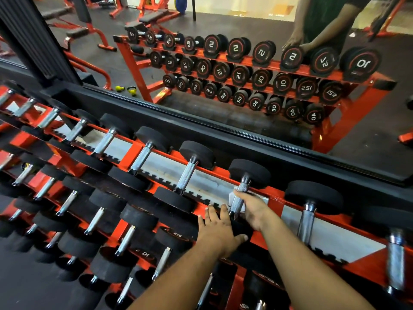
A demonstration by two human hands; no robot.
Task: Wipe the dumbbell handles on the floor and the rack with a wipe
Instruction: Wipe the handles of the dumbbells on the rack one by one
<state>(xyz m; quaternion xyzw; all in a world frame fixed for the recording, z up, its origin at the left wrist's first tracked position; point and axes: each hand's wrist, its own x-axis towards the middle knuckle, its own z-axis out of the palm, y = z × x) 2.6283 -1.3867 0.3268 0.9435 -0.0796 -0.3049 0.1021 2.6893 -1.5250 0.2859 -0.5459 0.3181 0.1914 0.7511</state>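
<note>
I saw the big red dumbbell rack (277,194) below the mirror (245,63). One dumbbell (242,193) sat on its top row. My left hand (218,229) lay flat, fingers spread, on its near black end. My right hand (251,209) wrapped the white wipe (232,196) around its silver handle (238,199).

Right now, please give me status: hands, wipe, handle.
Right hand grips wipe around dumbbell handle on top rack. Left hand flat on near weight head. Nothing in the way.
</note>
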